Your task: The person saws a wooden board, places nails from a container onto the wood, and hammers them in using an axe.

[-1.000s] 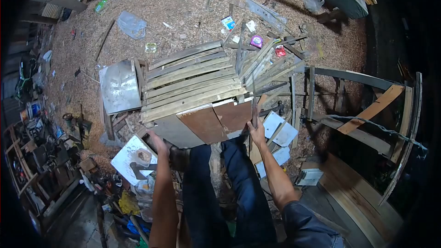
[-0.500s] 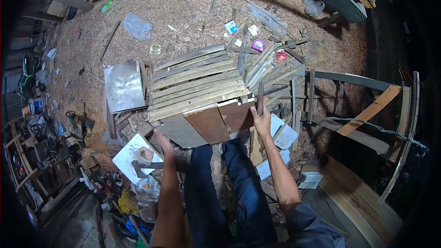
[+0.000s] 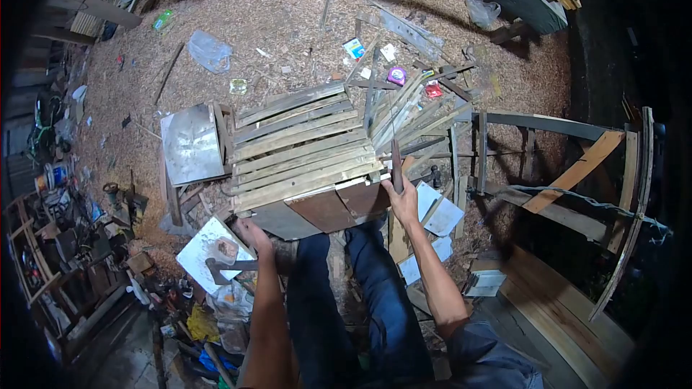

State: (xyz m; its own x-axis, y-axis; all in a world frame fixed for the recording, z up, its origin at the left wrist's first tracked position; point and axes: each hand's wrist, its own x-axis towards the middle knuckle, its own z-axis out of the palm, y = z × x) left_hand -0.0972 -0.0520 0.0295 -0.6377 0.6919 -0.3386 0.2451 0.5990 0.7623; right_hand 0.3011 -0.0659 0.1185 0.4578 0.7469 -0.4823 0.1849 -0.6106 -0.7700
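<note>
In front of my legs stands a slatted wooden crate, pale slats on top and grey and brown panels on the near side. My left hand is closed on its lower left corner; the fingertips are partly hidden. At its right end, my right hand is wrapped around the wooden handle of what looks like a handsaw. The thin blade points away from me, seen edge-on. That hand also rests against the crate's right edge. Below my left hand, a hammer lies over a white board.
A metal-topped box stands left of the crate. Loose wood strips and a purple tape measure lie beyond it. A wooden frame stands at right. Tools and scraps crowd the left. Wood shavings cover the ground.
My left hand has gone from flat with fingers stretched to closed on the crate's corner. The saw has swung slightly so its thin blade shows. The view has shifted a little.
</note>
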